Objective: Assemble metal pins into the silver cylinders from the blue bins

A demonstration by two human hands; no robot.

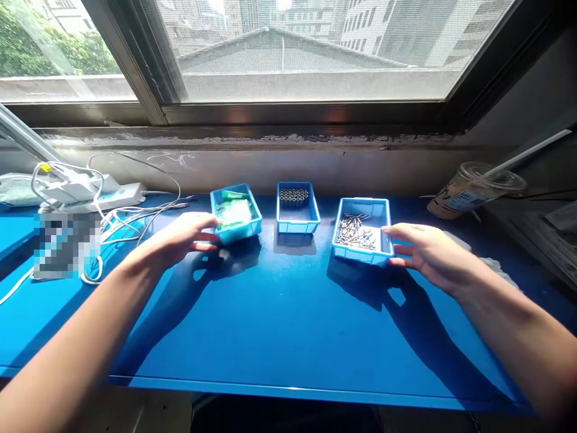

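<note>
My left hand (pixel 198 236) grips the near left side of a blue plastic bin (pixel 247 231) that holds green pieces (pixel 234 210); the bin is turned at an angle. On the right, my right hand (pixel 412 243) is closed on the right wall of another blue bin (pixel 360 257), thumb at the rim and fingers below. Many thin metal pins or screws (pixel 358 233) lie inside that one. Between them stands a third blue bin (pixel 297 227), untouched, with small ring-ended metal cylinders (pixel 294 196) packed at its back.
The bins are on a blue table (pixel 279 325) below a window. White cables (pixel 130 222) and a power strip (pixel 121 195) lie at left. A plastic drink cup (pixel 464 192) with a straw stands at back right, near crumpled clear plastic (pixel 498 267).
</note>
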